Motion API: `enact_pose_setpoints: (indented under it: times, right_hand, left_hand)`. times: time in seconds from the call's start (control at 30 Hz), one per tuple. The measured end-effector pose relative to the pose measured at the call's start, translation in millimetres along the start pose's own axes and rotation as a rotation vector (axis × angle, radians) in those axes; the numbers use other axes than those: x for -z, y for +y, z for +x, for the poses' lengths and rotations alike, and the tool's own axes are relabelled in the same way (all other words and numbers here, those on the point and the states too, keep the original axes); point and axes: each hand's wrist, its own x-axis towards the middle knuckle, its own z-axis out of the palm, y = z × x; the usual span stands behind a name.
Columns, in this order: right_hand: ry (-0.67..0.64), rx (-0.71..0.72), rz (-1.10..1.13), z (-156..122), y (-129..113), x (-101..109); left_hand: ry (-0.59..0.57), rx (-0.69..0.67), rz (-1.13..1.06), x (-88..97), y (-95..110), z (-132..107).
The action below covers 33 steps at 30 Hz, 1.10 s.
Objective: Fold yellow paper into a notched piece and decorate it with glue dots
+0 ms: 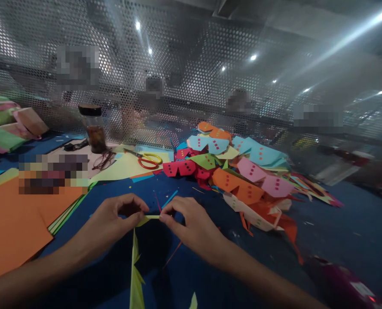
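Observation:
Between my two hands a narrow strip of yellow paper is stretched level above the blue tabletop. My left hand pinches its left end between thumb and fingers. At the other end, the thumb and fingertips of my right hand are pressed together on the strip. A longer folded yellow-green paper piece with notched edges hangs below my left hand and seems joined to the strip. The tip of another pale green paper piece shows at the bottom edge.
Folded paper pieces in several colours are heaped at right centre. Scissors with red and yellow handles lie beyond my hands, near a lidded jar. Orange paper sheets lie at left. A purple device is at lower right.

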Motion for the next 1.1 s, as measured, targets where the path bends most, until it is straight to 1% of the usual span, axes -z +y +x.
enact_pose_setpoints:
  times: [0.17, 0.3, 0.53, 0.63, 0.83, 0.97, 1.03, 1.1]
  right_hand:
    - [0.018, 0.041, -0.008, -1.4, -2.5, -1.5]
    - [0.017, 0.092, -0.048, -2.2, -3.0, -2.7]
    - [-0.005, 0.124, -0.084, -3.7, -1.6, -6.7]
    - [-0.024, 0.135, -0.077, -4.5, -0.4, -7.5]
    - [-0.028, 0.192, -0.043, -4.9, 0.7, -10.2]
    - [0.003, 0.275, -0.124, -5.5, -1.2, -10.8]
    - [0.029, 0.335, -0.164, -5.7, -1.3, -10.9]
    - [0.066, 0.362, -0.178, -5.5, -0.5, -10.9]
  left_hand:
    - [-0.066, -0.031, 0.063, -3.1, 1.9, -2.2]
    - [-0.068, -0.038, 0.066, -4.7, 3.7, -3.7]
    - [-0.093, -0.002, 0.07, -6.9, 1.1, -4.0]
    - [-0.078, -0.013, 0.1, -8.4, -1.2, -5.3]
    - [-0.052, -0.079, 0.111, -11.4, -3.7, -9.3]
    - [-0.032, -0.089, 0.136, -12.8, -4.5, -10.7]
    - [-0.032, -0.094, 0.151, -12.5, -4.4, -10.7]
    - [-0.027, -0.106, 0.154, -11.6, -4.0, -10.3]
